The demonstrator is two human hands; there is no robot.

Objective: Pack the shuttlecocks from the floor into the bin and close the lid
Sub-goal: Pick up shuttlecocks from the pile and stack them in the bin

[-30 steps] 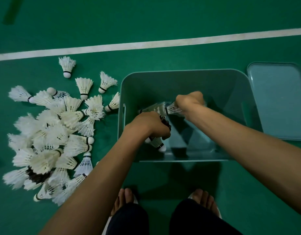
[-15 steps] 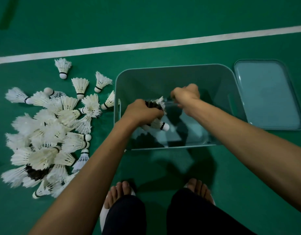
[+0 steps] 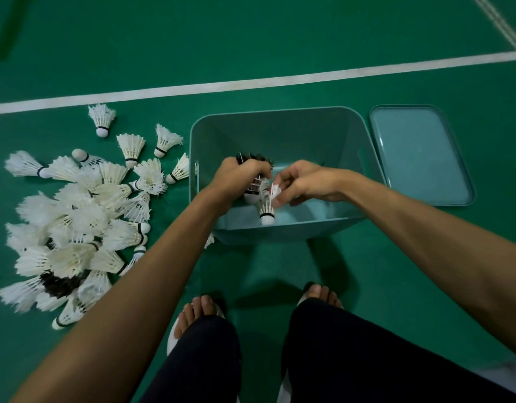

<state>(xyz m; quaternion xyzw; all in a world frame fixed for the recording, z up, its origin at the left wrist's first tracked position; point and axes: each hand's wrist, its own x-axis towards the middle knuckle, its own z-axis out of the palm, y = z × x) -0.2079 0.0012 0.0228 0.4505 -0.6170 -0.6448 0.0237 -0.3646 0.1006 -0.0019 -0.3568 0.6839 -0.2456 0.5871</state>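
Observation:
A teal bin [image 3: 280, 126] stands open on the green floor in front of me. Both hands hover over its near half. My left hand [image 3: 236, 177] is closed around a small bunch of shuttlecocks, one with dark feathers [image 3: 255, 158]. My right hand [image 3: 306, 181] pinches the feathers of a white shuttlecock [image 3: 267, 209] that hangs cork-down inside the bin. A large pile of white shuttlecocks [image 3: 76, 216] lies on the floor left of the bin. The teal lid [image 3: 419, 155] lies flat on the floor to the bin's right.
My bare feet in sandals [image 3: 201, 312] stand just in front of the bin. A white court line [image 3: 251, 82] runs across the floor behind the bin and the pile. One dark-feathered shuttlecock [image 3: 59, 283] lies low in the pile.
Both hands have risen from deep in the bin to near its rim. My right hand has loosened from a fist to a fingertip pinch on one white shuttlecock.

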